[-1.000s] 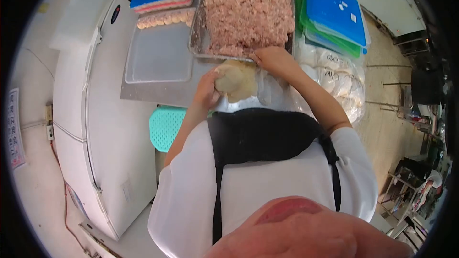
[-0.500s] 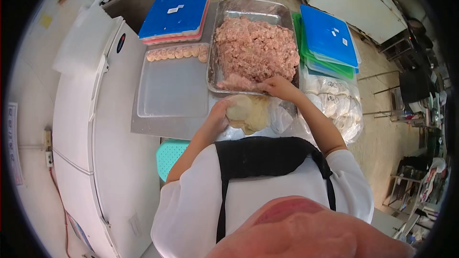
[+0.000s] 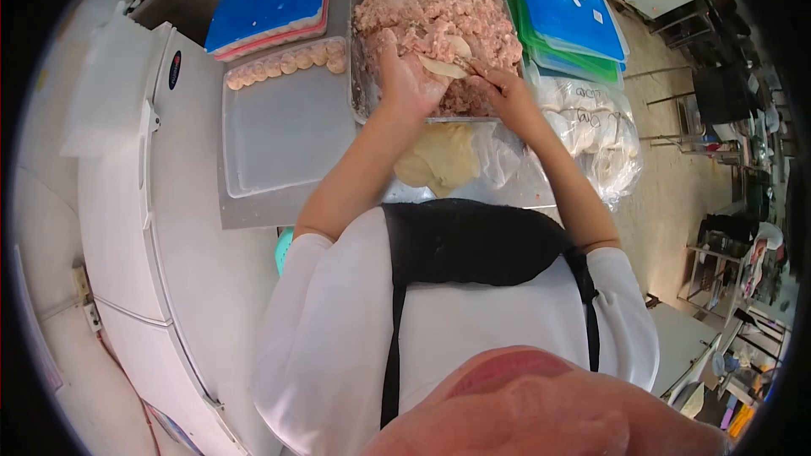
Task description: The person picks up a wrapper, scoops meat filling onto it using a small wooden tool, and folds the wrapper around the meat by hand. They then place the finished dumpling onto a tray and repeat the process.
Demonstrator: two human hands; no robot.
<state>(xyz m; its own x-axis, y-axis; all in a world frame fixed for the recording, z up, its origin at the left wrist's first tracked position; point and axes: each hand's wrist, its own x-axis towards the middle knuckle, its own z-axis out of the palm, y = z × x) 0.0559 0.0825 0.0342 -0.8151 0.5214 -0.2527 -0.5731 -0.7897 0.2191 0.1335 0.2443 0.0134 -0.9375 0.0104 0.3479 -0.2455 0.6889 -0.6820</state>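
- The dough wrapper (image 3: 443,67) is thin, pale cream and smooth, with a curved edge; a pale part beside it stands up near the meat, and its full outline is hidden.
- It is over the near part of the metal tray (image 3: 358,93), in front of the pink, coarse, lumpy meat (image 3: 397,4).
- The left hand (image 3: 410,84) bears the wrapper; its grip is open, palm up, thumb raised.
- The right hand (image 3: 500,91) has bent fingers close to the wrapper; whether its grip is closed on anything, I cannot tell.
- More dough (image 3: 439,159), pale yellow with uneven edges, lies on the table (image 3: 253,213) beside clear plastic (image 3: 500,154).
- Round dumplings (image 3: 287,62) line the far edge of a translucent tray (image 3: 279,139).
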